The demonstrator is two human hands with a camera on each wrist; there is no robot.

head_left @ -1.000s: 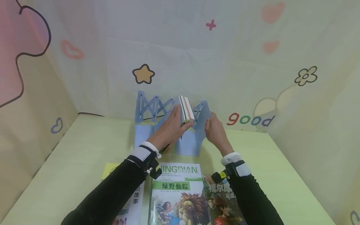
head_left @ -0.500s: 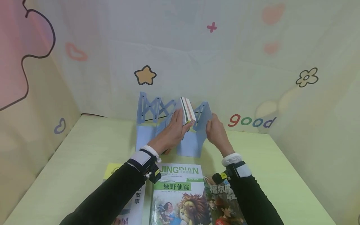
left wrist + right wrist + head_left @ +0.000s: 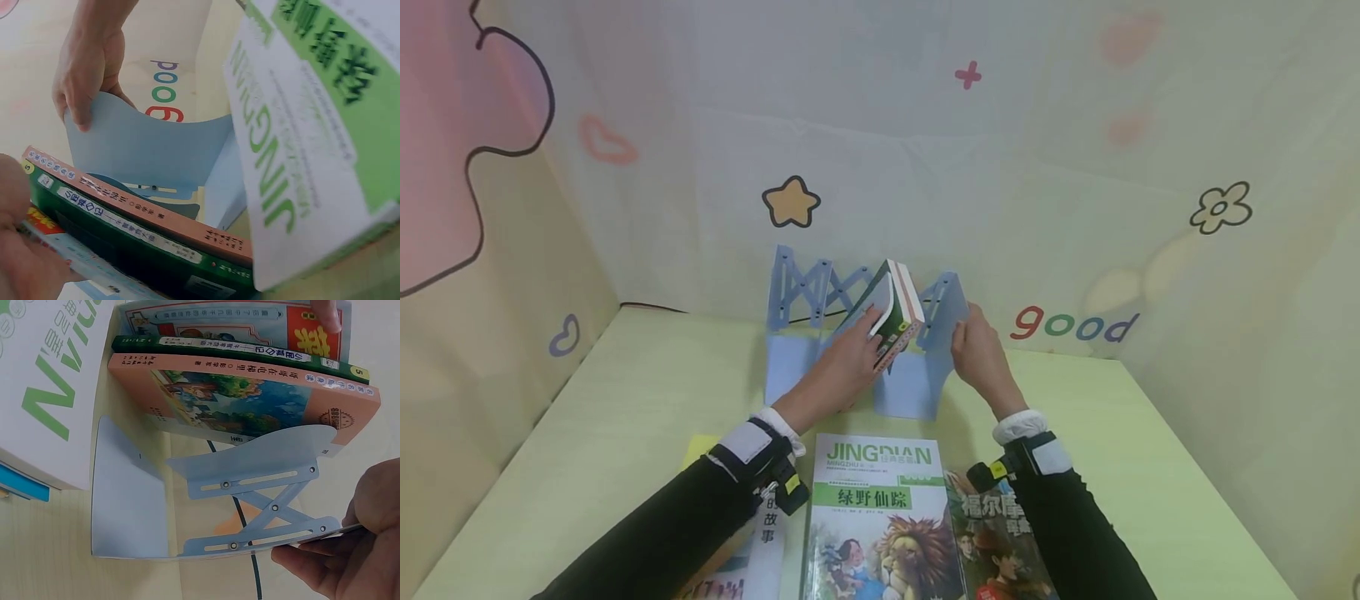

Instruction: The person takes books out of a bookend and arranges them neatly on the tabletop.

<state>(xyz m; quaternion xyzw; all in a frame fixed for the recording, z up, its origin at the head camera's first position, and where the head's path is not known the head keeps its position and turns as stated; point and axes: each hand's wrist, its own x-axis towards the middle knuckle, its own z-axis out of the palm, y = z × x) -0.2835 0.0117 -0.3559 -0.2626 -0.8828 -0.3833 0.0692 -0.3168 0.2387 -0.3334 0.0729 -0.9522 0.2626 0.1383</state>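
Note:
A light-blue expandable bookend (image 3: 797,292) with crisscross arms stands at the back of the table. My right hand (image 3: 981,358) pinches the edge of its right end panel (image 3: 144,137). A green-spined book (image 3: 125,225) and a pink-spined book (image 3: 244,394) lean together in the bookend, tilted. Against the green one lies a thin light-blue book (image 3: 231,325) with a red patch. My left hand (image 3: 850,354) holds this thin book between thumb and fingers, as the left wrist view shows. Most of its cover is hidden in the head view.
In front lie a white-and-green book (image 3: 880,517) with a lion cover, a dark book (image 3: 1000,542) partly under the right sleeve, and a pale book (image 3: 760,542) partly under the left arm. A printed curtain (image 3: 880,150) hangs behind the table.
My left hand has shifted slightly left and down from the books' side. The thin book now stands apart from the green one at its upper edge. The right hand keeps its grip.

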